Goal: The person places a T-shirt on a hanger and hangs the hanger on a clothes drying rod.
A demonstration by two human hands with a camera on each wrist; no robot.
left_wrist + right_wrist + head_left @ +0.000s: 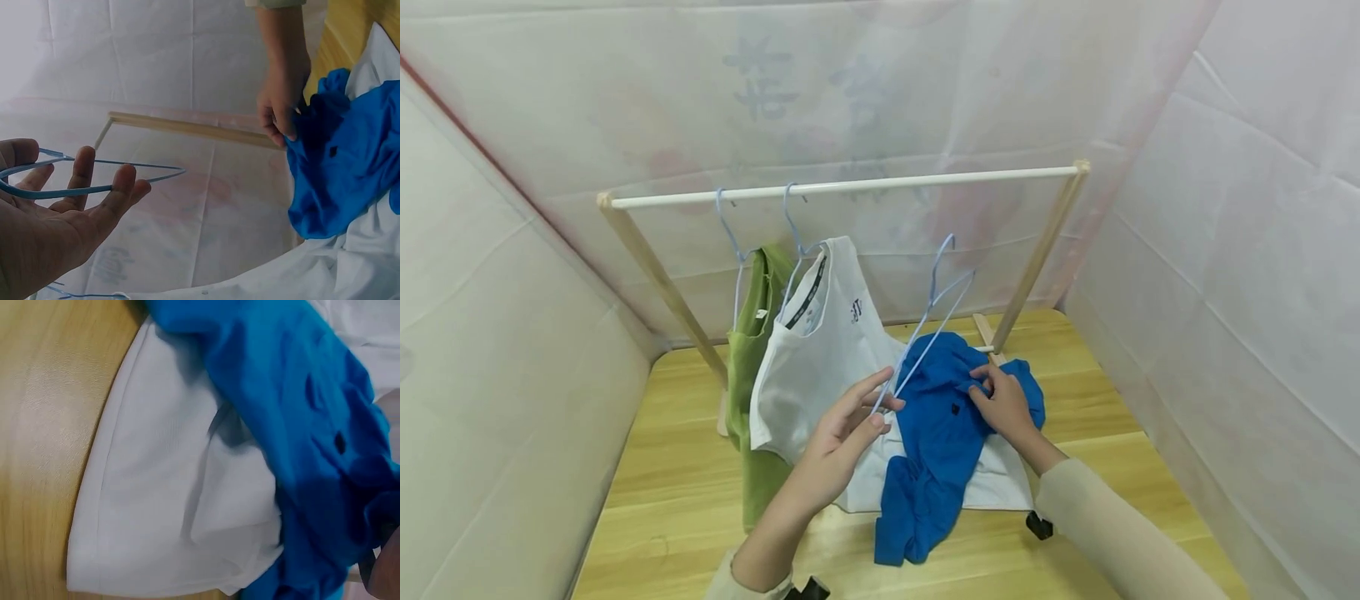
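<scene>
My left hand [827, 446] holds a light-blue wire clothes hanger [932, 302] by one end, tilted up with its hook off the rail. In the left wrist view the hanger [69, 192] passes between the fingers, above the palm. A crumpled blue garment [943, 442] with a small dark mark lies on white cloth [1007, 479] at the table. My right hand [1006, 408] pinches a fold of it near its upper right part. Only a sliver of that hand [386, 575] shows at the edge of the right wrist view.
Behind stands a clothes rack with a white rail [887, 182] and wooden legs [1041, 250]. A green top [747, 367] and a white top [835, 325] hang on hangers at its left. Pale fabric walls [1225, 275] surround the wooden table [662, 500].
</scene>
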